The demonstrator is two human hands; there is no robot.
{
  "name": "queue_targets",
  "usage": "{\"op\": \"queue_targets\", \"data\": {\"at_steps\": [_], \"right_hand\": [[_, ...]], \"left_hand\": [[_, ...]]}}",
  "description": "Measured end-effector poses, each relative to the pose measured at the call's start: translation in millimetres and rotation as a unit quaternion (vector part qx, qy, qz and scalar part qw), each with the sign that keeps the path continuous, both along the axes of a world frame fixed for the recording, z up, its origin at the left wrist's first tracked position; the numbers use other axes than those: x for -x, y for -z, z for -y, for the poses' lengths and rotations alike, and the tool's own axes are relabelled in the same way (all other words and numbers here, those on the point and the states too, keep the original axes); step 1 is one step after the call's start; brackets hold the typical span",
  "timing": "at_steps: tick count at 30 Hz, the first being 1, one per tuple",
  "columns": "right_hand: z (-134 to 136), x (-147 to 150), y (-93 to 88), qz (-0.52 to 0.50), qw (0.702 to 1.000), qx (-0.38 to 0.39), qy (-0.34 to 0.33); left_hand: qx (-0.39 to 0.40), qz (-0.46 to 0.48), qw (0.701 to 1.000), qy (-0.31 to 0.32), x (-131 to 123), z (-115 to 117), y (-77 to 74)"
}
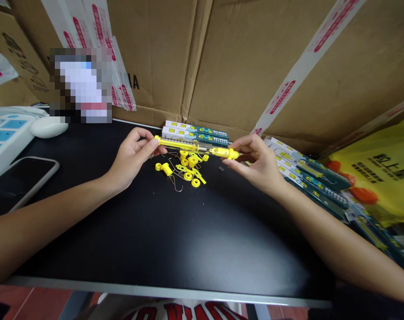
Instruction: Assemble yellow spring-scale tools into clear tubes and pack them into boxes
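A clear tubular spring scale (205, 149) with yellow ends is held level above the black table (188, 240). My left hand (135, 151) pinches its yellow left end between thumb and fingers. At the other end, the fingers of my right hand (255, 162) close on the yellow cap. Below the tube lies a loose pile of yellow plastic parts (192, 162), among them rings, plugs and flat pieces. Bent wire hooks (175, 183) are mixed in with them. A small spring (221, 168) rests near my right fingertips.
Printed boxes (195, 133) stand behind the pile, and more boxes (315, 186) line the right side beside a yellow bag (378, 173). On the left are a phone (22, 182), a white mouse (49, 127) and a power strip (11, 133). Large cardboard cartons (235, 58) wall off the back.
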State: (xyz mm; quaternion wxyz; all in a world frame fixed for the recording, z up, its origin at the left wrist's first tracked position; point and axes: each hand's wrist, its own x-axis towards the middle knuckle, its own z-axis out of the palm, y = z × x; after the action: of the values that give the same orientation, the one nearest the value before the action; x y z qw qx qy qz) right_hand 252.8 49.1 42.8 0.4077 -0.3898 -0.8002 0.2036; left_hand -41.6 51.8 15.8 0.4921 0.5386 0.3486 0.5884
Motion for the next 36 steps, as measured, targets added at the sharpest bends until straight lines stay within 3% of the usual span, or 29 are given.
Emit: {"op": "queue_targets", "data": {"at_steps": [4, 12, 18, 22, 25, 29, 36], "right_hand": [[-1, 0, 1.4, 0.018, 1.000, -0.018, 0.001], [0, 2, 0.7, 0.009, 0.998, 0.048, -0.035], [1, 7, -2.0, -0.111, 0.967, 0.210, -0.094], [1, 12, -3.5, -0.168, 0.927, 0.325, -0.084], [3, 16, -5.4, -0.207, 0.904, 0.365, -0.078], [7, 19, -7.3, -0.230, 0.891, 0.384, -0.074], [0, 13, -5.8, -0.162, 0.919, 0.357, -0.044]], "left_hand": [[0.018, 0.021, 1.000, 0.003, 0, 0, -0.4], [0.033, 0.021, 0.999, 0.014, 1, -1, 0.0], [0.018, 0.009, 1.000, 0.023, 1, 0, 0.3], [0.012, -0.009, 1.000, 0.023, 0, 1, 0.2], [0.009, -0.025, 0.999, 0.021, 0, 2, 0.3], [0.019, -0.022, 0.999, 0.026, -1, 3, -0.3], [0.041, 0.004, 0.999, 0.020, 1, 1, 0.7]]}}
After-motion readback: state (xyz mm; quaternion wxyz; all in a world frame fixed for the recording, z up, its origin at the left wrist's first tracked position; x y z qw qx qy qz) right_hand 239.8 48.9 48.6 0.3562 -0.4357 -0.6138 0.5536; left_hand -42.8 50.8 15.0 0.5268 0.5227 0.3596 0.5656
